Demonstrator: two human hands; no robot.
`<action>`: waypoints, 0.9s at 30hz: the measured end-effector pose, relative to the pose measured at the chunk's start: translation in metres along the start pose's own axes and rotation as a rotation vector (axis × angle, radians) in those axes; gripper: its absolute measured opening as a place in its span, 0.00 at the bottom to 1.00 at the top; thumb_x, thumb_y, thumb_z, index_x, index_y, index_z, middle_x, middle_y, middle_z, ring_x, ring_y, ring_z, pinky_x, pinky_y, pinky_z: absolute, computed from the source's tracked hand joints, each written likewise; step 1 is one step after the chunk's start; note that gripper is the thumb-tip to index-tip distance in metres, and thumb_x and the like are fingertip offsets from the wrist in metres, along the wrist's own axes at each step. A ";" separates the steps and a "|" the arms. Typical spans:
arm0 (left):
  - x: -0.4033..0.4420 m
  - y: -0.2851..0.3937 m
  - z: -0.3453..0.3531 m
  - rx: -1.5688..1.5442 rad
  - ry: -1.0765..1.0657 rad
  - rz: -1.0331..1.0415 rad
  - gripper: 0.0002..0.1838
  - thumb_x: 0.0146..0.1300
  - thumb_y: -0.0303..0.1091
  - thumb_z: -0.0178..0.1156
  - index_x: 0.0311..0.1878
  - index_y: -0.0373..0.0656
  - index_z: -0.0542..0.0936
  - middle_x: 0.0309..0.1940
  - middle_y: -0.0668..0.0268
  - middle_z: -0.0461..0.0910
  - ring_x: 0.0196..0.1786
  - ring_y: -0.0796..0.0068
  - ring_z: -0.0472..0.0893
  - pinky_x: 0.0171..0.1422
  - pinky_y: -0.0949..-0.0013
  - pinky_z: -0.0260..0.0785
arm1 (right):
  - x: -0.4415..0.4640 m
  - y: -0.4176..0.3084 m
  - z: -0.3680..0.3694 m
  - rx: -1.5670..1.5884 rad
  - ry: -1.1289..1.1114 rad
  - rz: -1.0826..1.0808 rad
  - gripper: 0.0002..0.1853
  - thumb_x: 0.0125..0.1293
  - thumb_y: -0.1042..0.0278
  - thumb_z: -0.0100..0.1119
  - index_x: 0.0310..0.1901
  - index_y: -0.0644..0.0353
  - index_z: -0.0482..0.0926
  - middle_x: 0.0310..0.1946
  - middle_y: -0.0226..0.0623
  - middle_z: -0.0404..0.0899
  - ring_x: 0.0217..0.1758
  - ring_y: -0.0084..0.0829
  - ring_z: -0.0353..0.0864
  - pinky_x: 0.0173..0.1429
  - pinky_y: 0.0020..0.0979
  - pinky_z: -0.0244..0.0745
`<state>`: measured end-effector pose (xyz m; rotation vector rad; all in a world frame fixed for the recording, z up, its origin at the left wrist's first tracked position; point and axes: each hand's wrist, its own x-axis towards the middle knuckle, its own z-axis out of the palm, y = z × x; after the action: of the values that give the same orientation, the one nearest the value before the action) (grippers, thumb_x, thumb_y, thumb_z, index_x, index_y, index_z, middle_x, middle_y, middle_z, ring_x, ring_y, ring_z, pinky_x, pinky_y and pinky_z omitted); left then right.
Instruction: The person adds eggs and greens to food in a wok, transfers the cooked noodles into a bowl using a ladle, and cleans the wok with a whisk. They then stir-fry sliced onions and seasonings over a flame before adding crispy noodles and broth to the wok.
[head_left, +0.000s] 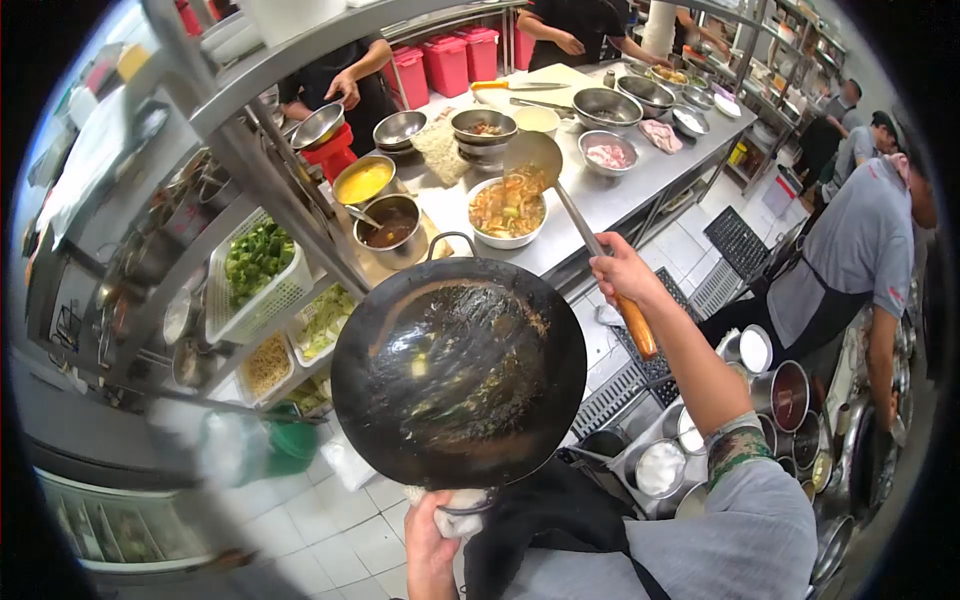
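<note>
My left hand point(432, 530) is closed on the near handle of a black wok point(460, 370), with a white cloth point(462, 515) bunched between. The wok is tilted, and its inside shows an oily sheen and a few food bits. My right hand point(622, 270) grips the wooden handle of a long metal ladle point(575, 215). The ladle's bowl is over a white bowl point(508, 240) filled with noodles and vegetables, touching or just above the food. Beside that bowl stand a pot of brown sauce point(390, 228) and a bowl of yellow liquid point(364, 181).
Metal bowls point(607, 107) and raw meat point(607, 153) stand on the steel counter point(570, 190). A basket of green peppers point(258, 262) is at the left, by a shelf post point(270, 170). Co-workers stand behind the counter; another person point(850, 230) works at the right near pots point(788, 395).
</note>
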<state>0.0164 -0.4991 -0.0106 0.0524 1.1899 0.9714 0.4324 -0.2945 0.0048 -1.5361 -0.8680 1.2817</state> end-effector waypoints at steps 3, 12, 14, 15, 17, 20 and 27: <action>0.001 0.000 0.005 -0.017 0.015 -0.004 0.13 0.57 0.28 0.58 0.45 0.32 0.78 0.37 0.52 0.83 0.38 0.55 0.85 0.43 0.53 0.81 | 0.002 -0.011 -0.012 0.133 -0.019 0.054 0.22 0.69 0.73 0.54 0.63 0.53 0.63 0.24 0.27 0.68 0.15 0.18 0.64 0.15 0.26 0.62; 0.004 0.005 -0.009 0.021 0.038 -0.129 0.16 0.55 0.32 0.59 0.44 0.31 0.78 0.38 0.51 0.84 0.40 0.53 0.85 0.44 0.53 0.80 | -0.035 0.014 0.009 -0.621 0.011 -0.112 0.30 0.68 0.68 0.57 0.72 0.50 0.64 0.26 0.42 0.78 0.25 0.36 0.80 0.33 0.38 0.74; 0.006 0.013 -0.016 0.053 0.010 -0.135 0.17 0.56 0.32 0.59 0.46 0.29 0.78 0.39 0.49 0.84 0.40 0.53 0.86 0.45 0.53 0.81 | -0.038 0.031 0.024 -0.700 0.150 -0.268 0.31 0.65 0.67 0.59 0.71 0.49 0.65 0.24 0.45 0.74 0.28 0.41 0.79 0.37 0.42 0.72; 0.007 0.018 -0.020 0.076 -0.010 -0.134 0.18 0.57 0.31 0.59 0.48 0.28 0.78 0.40 0.49 0.84 0.41 0.53 0.86 0.45 0.53 0.82 | -0.036 0.040 0.030 -0.659 0.206 -0.300 0.32 0.65 0.68 0.60 0.71 0.48 0.65 0.18 0.37 0.68 0.23 0.32 0.74 0.32 0.40 0.68; 0.009 0.025 -0.029 0.099 -0.042 -0.145 0.19 0.58 0.29 0.59 0.51 0.27 0.77 0.42 0.49 0.84 0.42 0.53 0.86 0.46 0.52 0.82 | -0.036 0.043 0.030 -0.687 0.205 -0.292 0.31 0.65 0.68 0.59 0.71 0.48 0.65 0.19 0.37 0.68 0.22 0.32 0.73 0.31 0.39 0.68; 0.019 0.042 -0.040 0.107 -0.081 -0.170 0.21 0.58 0.25 0.59 0.55 0.29 0.74 0.46 0.49 0.82 0.45 0.53 0.85 0.49 0.51 0.82 | -0.037 0.058 0.050 -0.616 0.303 -0.290 0.31 0.66 0.68 0.58 0.71 0.49 0.63 0.19 0.34 0.69 0.21 0.30 0.73 0.28 0.37 0.68; 0.021 0.104 -0.051 0.347 -0.276 -0.178 0.16 0.59 0.23 0.58 0.50 0.26 0.76 0.41 0.49 0.84 0.42 0.54 0.86 0.47 0.52 0.82 | -0.101 0.027 0.097 0.734 0.058 0.030 0.20 0.73 0.69 0.53 0.63 0.43 0.64 0.25 0.25 0.68 0.15 0.15 0.63 0.14 0.24 0.58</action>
<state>-0.0864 -0.4441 0.0042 0.3405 1.0745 0.5733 0.3155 -0.3765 0.0093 -0.9895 -0.2719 1.3631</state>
